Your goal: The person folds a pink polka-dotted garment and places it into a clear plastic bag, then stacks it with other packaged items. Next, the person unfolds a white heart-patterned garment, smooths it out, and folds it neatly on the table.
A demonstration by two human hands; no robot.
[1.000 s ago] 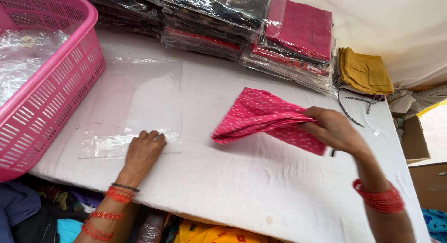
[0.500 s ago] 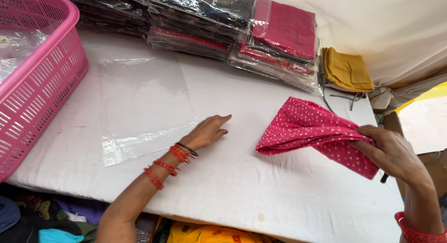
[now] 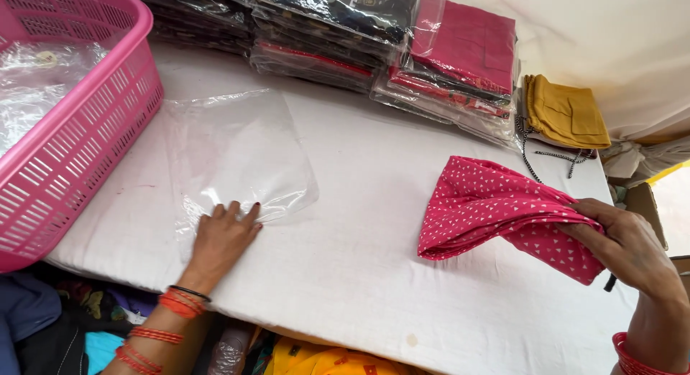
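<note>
A clear plastic bag [image 3: 237, 156] lies flat on the white table [image 3: 359, 260]. My left hand [image 3: 219, 238] rests palm down on the bag's near edge, fingers spread. To the right, my right hand [image 3: 625, 246] grips one end of a folded pink cloth with small white triangles [image 3: 496, 206], which droops toward the table on its left side.
A pink plastic basket [image 3: 79, 152] holding clear bags stands at the left edge. Stacks of bagged garments [image 3: 359, 37] line the back, a bagged pink one [image 3: 467, 44] on top. A mustard folded cloth [image 3: 564, 113] lies at the far right. Clothes are heaped below the table's front edge.
My left hand has slid back left onto the plastic bag's near edge. The pink cloth stays in my right hand at the right side, lowered slightly toward the table.
</note>
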